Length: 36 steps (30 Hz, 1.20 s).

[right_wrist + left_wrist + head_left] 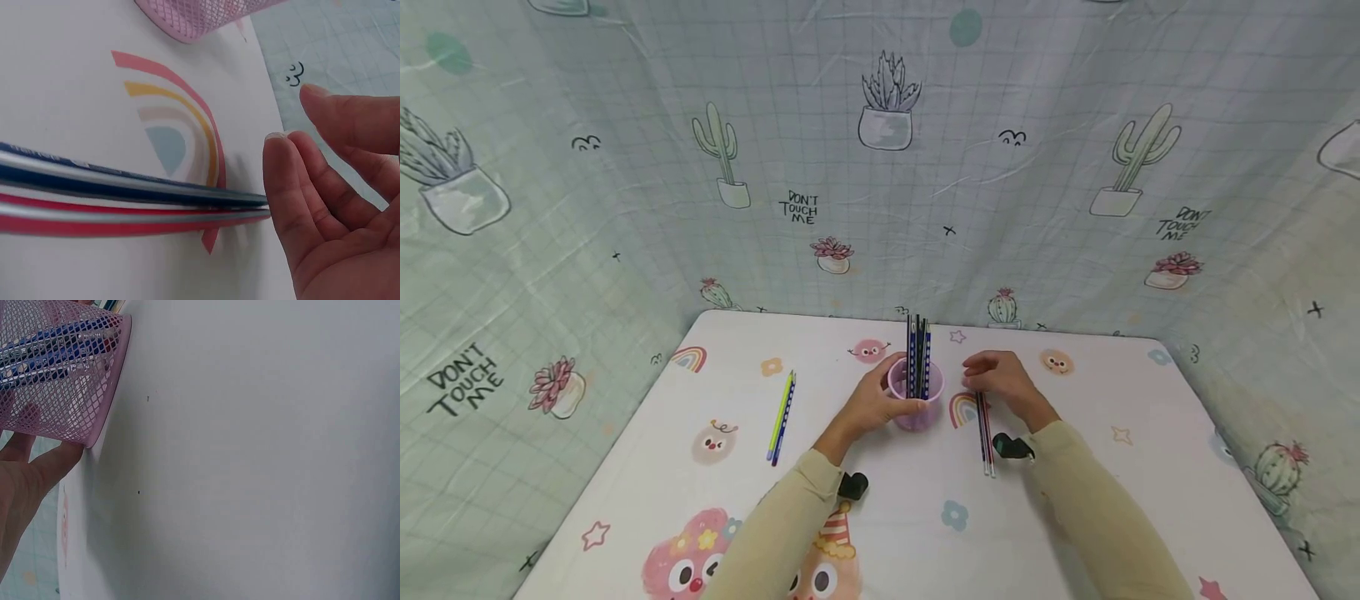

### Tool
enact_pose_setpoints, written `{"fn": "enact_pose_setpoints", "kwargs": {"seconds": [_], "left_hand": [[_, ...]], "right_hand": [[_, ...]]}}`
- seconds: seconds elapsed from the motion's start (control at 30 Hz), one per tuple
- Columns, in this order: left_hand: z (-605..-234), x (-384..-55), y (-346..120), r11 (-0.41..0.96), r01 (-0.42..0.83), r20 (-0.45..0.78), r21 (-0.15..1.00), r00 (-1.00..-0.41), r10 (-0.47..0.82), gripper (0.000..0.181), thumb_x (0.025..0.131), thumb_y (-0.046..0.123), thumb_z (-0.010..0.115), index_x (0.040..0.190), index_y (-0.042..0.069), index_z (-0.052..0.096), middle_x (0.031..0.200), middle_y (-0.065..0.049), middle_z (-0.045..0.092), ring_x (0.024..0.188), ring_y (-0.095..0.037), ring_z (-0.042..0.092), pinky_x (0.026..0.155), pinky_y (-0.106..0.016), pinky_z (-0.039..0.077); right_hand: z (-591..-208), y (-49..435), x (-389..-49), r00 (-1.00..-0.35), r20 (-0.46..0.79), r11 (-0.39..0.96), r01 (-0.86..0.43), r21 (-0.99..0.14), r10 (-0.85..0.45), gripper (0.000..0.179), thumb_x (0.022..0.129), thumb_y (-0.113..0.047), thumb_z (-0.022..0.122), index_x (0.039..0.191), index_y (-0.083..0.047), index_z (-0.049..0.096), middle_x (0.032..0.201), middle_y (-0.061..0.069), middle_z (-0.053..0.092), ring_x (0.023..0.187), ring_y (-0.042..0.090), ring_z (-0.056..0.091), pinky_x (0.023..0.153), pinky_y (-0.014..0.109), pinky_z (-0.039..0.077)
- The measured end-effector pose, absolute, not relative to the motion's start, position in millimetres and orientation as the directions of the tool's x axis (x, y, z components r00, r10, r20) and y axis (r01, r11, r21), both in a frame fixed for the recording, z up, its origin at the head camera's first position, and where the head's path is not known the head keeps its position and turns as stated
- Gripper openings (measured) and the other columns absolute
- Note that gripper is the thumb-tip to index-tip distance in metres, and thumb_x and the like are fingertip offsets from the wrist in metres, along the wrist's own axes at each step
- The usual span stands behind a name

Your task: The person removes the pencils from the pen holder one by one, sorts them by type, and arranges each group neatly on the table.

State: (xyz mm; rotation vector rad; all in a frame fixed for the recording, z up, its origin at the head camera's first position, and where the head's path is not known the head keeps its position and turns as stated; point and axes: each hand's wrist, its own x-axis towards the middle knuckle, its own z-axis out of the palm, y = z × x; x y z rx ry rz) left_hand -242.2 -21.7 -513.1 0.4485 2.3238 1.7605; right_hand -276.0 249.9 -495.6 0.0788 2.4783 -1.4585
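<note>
My left hand (874, 402) holds a pink mesh pencil cup (916, 419), its fingers and thumb round the side. Several dark and blue dotted pencils (917, 358) stand in the cup; through the mesh their lower ends show in the left wrist view. Two striped pencils, a dark blue one (125, 181) and a red one (112, 225), lie side by side right of the cup. My right hand (1003, 383) is at their far ends, thumb apart from the fingers and nothing pinched between them. Whether the fingertips touch the pencil ends I cannot tell.
On the left of the white printed table (895, 533) lie a yellow-green pencil (781, 414) and a blue dotted pencil (785, 421), side by side. A curtain (955, 250) with cactus prints stands behind the table and at both sides.
</note>
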Motion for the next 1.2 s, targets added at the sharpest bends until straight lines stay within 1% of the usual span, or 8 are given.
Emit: {"fn": "enact_pose_setpoints", "kwargs": {"seconds": [0.13, 0.27, 0.4, 0.53, 0.77, 0.87, 1.03, 1.2], "left_hand": [[-512.6, -242.2, -21.4, 0.25, 0.124, 0.031, 0.96, -0.938, 0.346, 0.086, 0.08, 0.024, 0.091, 0.153, 0.029, 0.048, 0.146, -0.005, 0.062, 0.131, -0.029, 0.06, 0.115, -0.052, 0.047], [-512.6, -242.5, -21.2, 0.238, 0.121, 0.033, 0.964, -0.938, 0.345, 0.086, 0.08, 0.021, 0.091, 0.154, 0.028, 0.048, 0.145, -0.007, 0.063, 0.131, -0.03, 0.06, 0.116, -0.053, 0.046], [-512.3, -242.7, -21.2, 0.238, 0.124, 0.035, 0.963, -0.937, 0.347, 0.086, 0.08, 0.022, 0.091, 0.153, 0.029, 0.047, 0.144, -0.006, 0.063, 0.13, -0.029, 0.061, 0.115, -0.052, 0.047], [-511.8, -242.1, -21.5, 0.242, 0.138, 0.044, 0.96, -0.933, 0.357, 0.085, 0.08, 0.023, 0.091, 0.152, 0.031, 0.047, 0.145, -0.003, 0.063, 0.13, -0.026, 0.061, 0.115, -0.051, 0.048], [-512.9, -241.5, -22.0, 0.235, 0.134, 0.04, 0.963, -0.93, 0.366, 0.085, 0.08, 0.024, 0.091, 0.152, 0.034, 0.047, 0.145, -0.001, 0.062, 0.13, -0.024, 0.06, 0.115, -0.048, 0.049], [-513.3, -242.0, -22.1, 0.234, 0.135, 0.042, 0.963, -0.93, 0.365, 0.085, 0.08, 0.025, 0.091, 0.152, 0.034, 0.047, 0.146, 0.0, 0.061, 0.131, -0.023, 0.06, 0.115, -0.047, 0.049], [-513.7, -242.2, -22.9, 0.232, 0.145, 0.051, 0.962, -0.927, 0.371, 0.084, 0.08, 0.026, 0.091, 0.152, 0.033, 0.048, 0.147, 0.0, 0.061, 0.132, -0.023, 0.06, 0.115, -0.048, 0.048], [-513.8, -242.9, -23.2, 0.224, 0.166, 0.072, 0.96, -0.923, 0.378, 0.083, 0.08, 0.024, 0.091, 0.151, 0.031, 0.049, 0.146, -0.002, 0.062, 0.13, -0.024, 0.061, 0.114, -0.048, 0.049]], "right_hand": [[-496.1, 244.2, -273.0, -0.963, -0.224, 0.483, 0.127, -0.866, -0.148, 0.044, 0.09, -0.01, 0.077, 0.133, -0.002, 0.067, 0.125, 0.017, 0.073, 0.101, 0.02, 0.07, 0.094, 0.032, 0.057], [-493.7, 236.8, -269.3, -0.956, -0.19, 0.441, 0.074, -0.894, -0.225, 0.049, 0.089, -0.005, 0.078, 0.136, 0.001, 0.064, 0.129, 0.022, 0.07, 0.107, 0.023, 0.071, 0.089, 0.028, 0.06], [-491.3, 228.9, -265.4, -0.942, -0.156, 0.419, 0.018, -0.908, -0.297, 0.053, 0.087, -0.003, 0.079, 0.138, -0.001, 0.062, 0.133, 0.022, 0.068, 0.117, 0.031, 0.07, 0.095, 0.037, 0.062], [-490.1, 221.7, -260.7, -0.92, -0.118, 0.425, -0.057, -0.904, -0.375, 0.062, 0.084, -0.003, 0.081, 0.142, -0.005, 0.059, 0.138, 0.018, 0.067, 0.127, 0.035, 0.065, 0.106, 0.047, 0.056], [-492.2, 208.6, -252.4, -0.879, -0.049, 0.353, -0.139, -0.925, -0.474, 0.078, 0.078, 0.003, 0.084, 0.148, -0.006, 0.052, 0.145, 0.017, 0.06, 0.139, 0.039, 0.056, 0.115, 0.052, 0.047], [-494.3, 200.5, -248.1, -0.883, -0.026, 0.344, -0.155, -0.926, -0.468, 0.082, 0.077, 0.0, 0.085, 0.15, -0.005, 0.048, 0.148, 0.019, 0.057, 0.141, 0.04, 0.053, 0.115, 0.053, 0.047], [-502.3, 186.3, -242.8, -0.921, 0.013, 0.366, -0.168, -0.916, -0.389, 0.086, 0.073, -0.006, 0.089, 0.147, -0.002, 0.047, 0.145, 0.021, 0.059, 0.135, 0.038, 0.056, 0.114, 0.055, 0.048], [-511.8, 179.1, -241.7, -0.953, 0.018, 0.378, -0.137, -0.916, -0.302, 0.09, 0.068, -0.008, 0.093, 0.147, -0.005, 0.049, 0.144, 0.018, 0.061, 0.132, 0.035, 0.057, 0.114, 0.055, 0.048]]}}
